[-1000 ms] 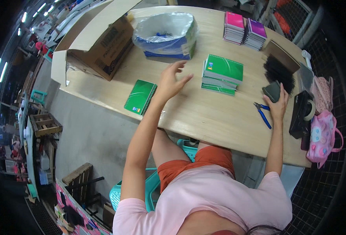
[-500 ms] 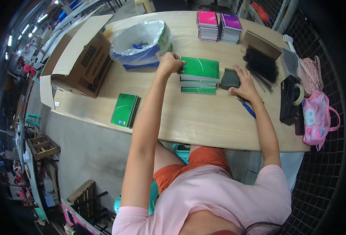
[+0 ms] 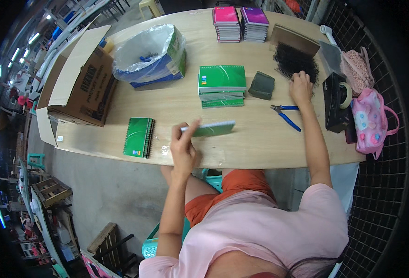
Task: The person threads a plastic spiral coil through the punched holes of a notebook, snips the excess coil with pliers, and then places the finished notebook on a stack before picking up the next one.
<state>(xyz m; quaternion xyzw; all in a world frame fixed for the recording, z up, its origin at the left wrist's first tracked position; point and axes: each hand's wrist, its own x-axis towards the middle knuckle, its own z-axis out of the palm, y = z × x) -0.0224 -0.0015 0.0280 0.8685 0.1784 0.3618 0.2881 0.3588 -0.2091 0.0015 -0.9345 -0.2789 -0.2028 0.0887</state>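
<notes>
My left hand (image 3: 183, 147) grips a green notebook (image 3: 213, 129) by its left end, tilted above the near part of the table. No coil shows on this notebook. At the right, my right hand (image 3: 301, 89) reaches onto a pile of black spiral binding coils (image 3: 297, 62), fingers bent at its near edge; whether a coil is between them cannot be made out. A stack of green notebooks (image 3: 221, 78) with punched edges lies mid-table. Beside it is a dark green block (image 3: 262, 85). Blue-handled pliers (image 3: 287, 116) rest just left of my right forearm.
At the left are spiral-bound green notebooks (image 3: 138, 137), an open cardboard box (image 3: 81, 88) and a plastic-lined bin (image 3: 151, 55). Pink notebooks (image 3: 226, 25) and purple notebooks (image 3: 255, 25) stand at the far edge. A tape dispenser (image 3: 336, 104) and pink bag (image 3: 370, 121) sit at right.
My left hand has taken a green notebook off the stack and brought it toward me. My right hand has left the dark green block and moved right to the coils.
</notes>
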